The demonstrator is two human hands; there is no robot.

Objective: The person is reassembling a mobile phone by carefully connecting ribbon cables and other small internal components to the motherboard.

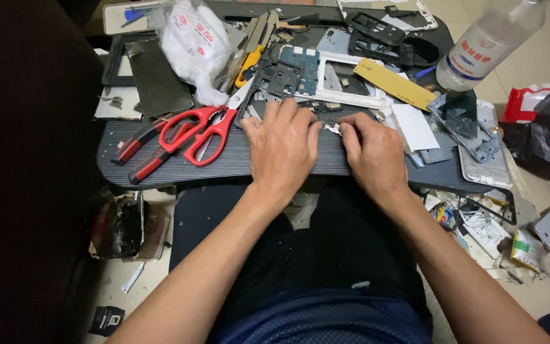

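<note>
My left hand [282,148] and my right hand [373,153] rest side by side on a dark grey ribbed tray [160,167] laid across my lap. Between their fingertips lies a small silvery metal piece [332,129], pinched from both sides. Just beyond the fingers sit a blue circuit board [302,64], a black phone frame [280,78] and a white phone frame [351,95].
Red-handled scissors [205,130] and red-and-black pliers [140,148] lie left of my hands. A white plastic bag [192,41], a clear bottle [488,41], a yellow strip [394,83], a white card [414,126] and several phone shells crowd the tray. Scraps litter the floor at right.
</note>
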